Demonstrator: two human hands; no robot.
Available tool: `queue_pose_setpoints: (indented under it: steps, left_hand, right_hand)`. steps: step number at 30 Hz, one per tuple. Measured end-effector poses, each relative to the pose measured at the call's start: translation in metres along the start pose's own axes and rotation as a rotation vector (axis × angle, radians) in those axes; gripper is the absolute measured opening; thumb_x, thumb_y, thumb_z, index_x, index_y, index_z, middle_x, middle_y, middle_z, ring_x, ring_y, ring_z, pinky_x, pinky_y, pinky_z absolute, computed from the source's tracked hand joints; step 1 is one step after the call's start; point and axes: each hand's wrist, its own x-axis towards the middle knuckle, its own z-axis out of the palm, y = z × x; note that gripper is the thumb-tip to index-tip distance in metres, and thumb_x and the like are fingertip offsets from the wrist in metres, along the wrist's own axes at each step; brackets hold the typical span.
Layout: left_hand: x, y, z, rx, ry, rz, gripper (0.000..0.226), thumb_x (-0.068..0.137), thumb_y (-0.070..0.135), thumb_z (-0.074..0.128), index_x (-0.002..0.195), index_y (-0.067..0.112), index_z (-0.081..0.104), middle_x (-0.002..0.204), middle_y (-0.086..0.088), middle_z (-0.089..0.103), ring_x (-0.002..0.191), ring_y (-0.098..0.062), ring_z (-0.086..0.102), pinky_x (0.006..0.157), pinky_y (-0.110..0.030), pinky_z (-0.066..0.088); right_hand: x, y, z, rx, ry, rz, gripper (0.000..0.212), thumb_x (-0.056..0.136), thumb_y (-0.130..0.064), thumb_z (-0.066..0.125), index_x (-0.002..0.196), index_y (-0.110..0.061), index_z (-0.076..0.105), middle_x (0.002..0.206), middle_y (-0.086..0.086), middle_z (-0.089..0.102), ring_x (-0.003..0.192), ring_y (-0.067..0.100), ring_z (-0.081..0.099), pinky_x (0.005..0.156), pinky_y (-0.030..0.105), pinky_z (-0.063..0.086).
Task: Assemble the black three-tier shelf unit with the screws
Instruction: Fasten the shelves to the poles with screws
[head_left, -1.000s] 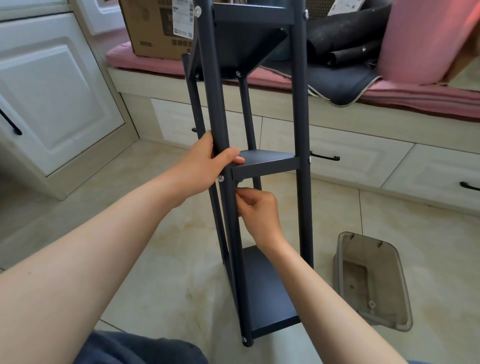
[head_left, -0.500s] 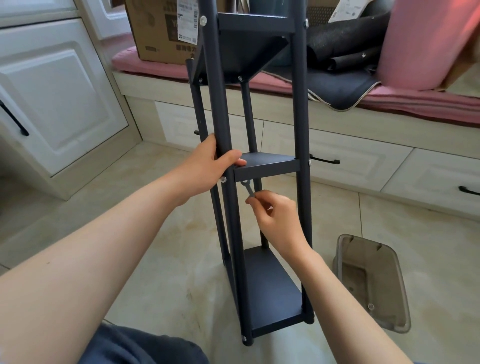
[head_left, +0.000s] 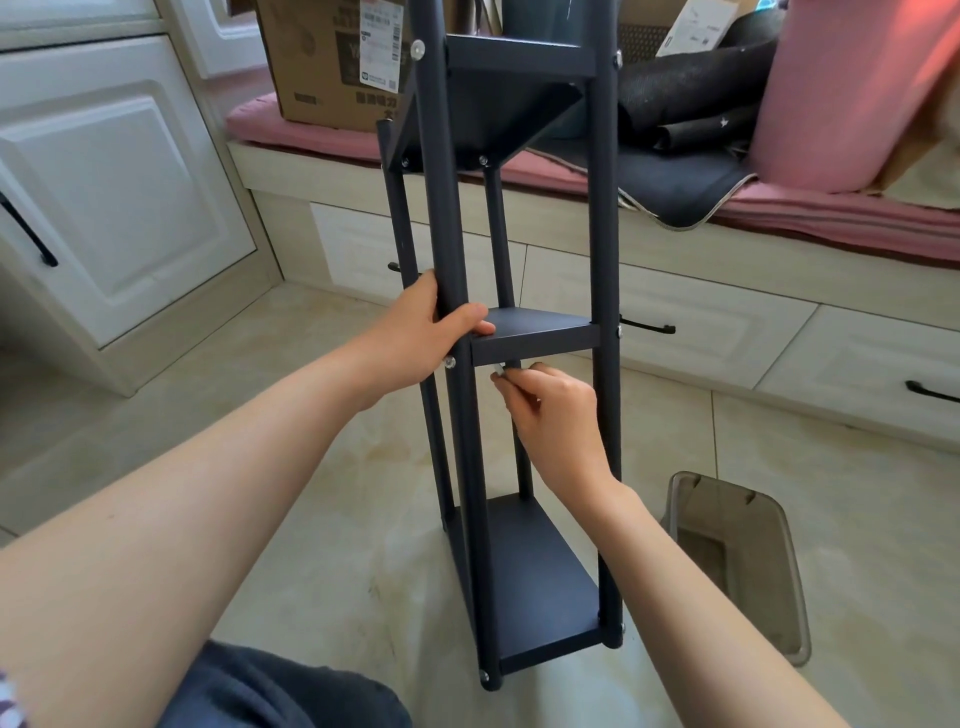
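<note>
Since half a second ago my right hand (head_left: 553, 410) has come up from below the middle tier (head_left: 535, 335) to sit just under its front edge; the small metal tool (head_left: 497, 370) it pinches now has its tip touching the underside. My left hand (head_left: 434, 332) has not shifted on the near left post (head_left: 452, 260).

Grip state: left fingers wrapped round that post, thumb lying across the tier's front left corner. Right thumb and fingers clenched on the tool; I cannot tell whether it is a wrench or a key.

Key relation: the fastening under the tier lies directly above and slightly left of the right grip, hidden by the tier's lip. The tool's long axis runs roughly level, pointing left toward the post. The outer screw head (head_left: 450, 362) sits just below the left palm, on the far side of the post from the tool. The right hand is nearer to the joint's inner side; the left only steadies.

Shelf unit (head_left: 605, 467) stands upright on the floor tiles (head_left: 322, 467), long axis vertical, between my two forearms.

Counts: tiers 3; posts visible 4; screw heads I can make out, about 9; tools 1; clear plastic bins (head_left: 743, 561) 1, right of and below the right grip.

Judgement: tightening at the middle tier's left joint, assembly late.
</note>
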Motion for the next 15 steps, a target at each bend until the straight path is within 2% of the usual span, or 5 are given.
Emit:
queue_pose_setpoints:
  steps: [2, 4, 6, 12, 15]
  left_hand:
    - [0.000, 0.000, 0.000, -0.006, 0.001, 0.003, 0.013, 0.102, 0.037, 0.055, 0.109, 0.030, 0.047, 0.098, 0.013, 0.074, 0.097, -0.001, 0.063, 0.071, -0.014, 0.040]
    - [0.000, -0.001, 0.000, -0.006, 0.008, 0.002, 0.014, 0.101, 0.038, 0.055, 0.110, 0.030, 0.048, 0.093, 0.017, 0.075, 0.091, 0.004, 0.063, 0.069, -0.012, 0.040]
    - [0.000, -0.001, -0.001, -0.006, 0.005, 0.004, 0.011, 0.101, 0.038, 0.055, 0.107, 0.032, 0.048, 0.091, 0.018, 0.075, 0.089, 0.007, 0.063, 0.069, -0.010, 0.040]
    - [-0.001, -0.001, 0.000, -0.014, -0.010, 0.015, 0.010, 0.101, 0.036, 0.055, 0.103, 0.031, 0.047, 0.106, 0.005, 0.074, 0.105, -0.007, 0.062, 0.080, -0.019, 0.042]
    - [-0.001, -0.001, 0.000, -0.017, -0.015, 0.017, 0.009, 0.101, 0.035, 0.055, 0.102, 0.031, 0.047, 0.107, 0.005, 0.074, 0.108, -0.009, 0.062, 0.086, -0.020, 0.044]
  right_hand:
    - [0.000, 0.000, 0.005, 0.018, 0.012, 0.010, 0.014, 0.092, -0.013, 0.068, 0.085, -0.005, 0.076, 0.067, -0.003, 0.060, 0.059, 0.011, 0.053, 0.061, 0.010, 0.039]
    - [0.000, 0.002, 0.013, 0.038, 0.019, 0.030, 0.015, 0.092, -0.014, 0.068, 0.085, -0.004, 0.077, 0.069, 0.004, 0.067, 0.062, 0.020, 0.060, 0.063, 0.027, 0.050]
    - [-0.001, 0.003, 0.020, 0.078, 0.031, 0.059, 0.014, 0.092, -0.013, 0.068, 0.085, -0.003, 0.077, 0.071, 0.007, 0.069, 0.065, 0.023, 0.063, 0.066, 0.037, 0.052]
    - [-0.005, 0.007, 0.037, 0.154, 0.106, 0.076, 0.010, 0.090, -0.011, 0.070, 0.088, -0.005, 0.078, 0.072, 0.003, 0.071, 0.064, 0.016, 0.061, 0.064, 0.032, 0.052]
    - [-0.005, 0.010, 0.044, 0.177, 0.135, 0.082, 0.010, 0.090, -0.011, 0.070, 0.084, -0.006, 0.077, 0.066, 0.002, 0.067, 0.060, 0.013, 0.054, 0.059, 0.022, 0.046]
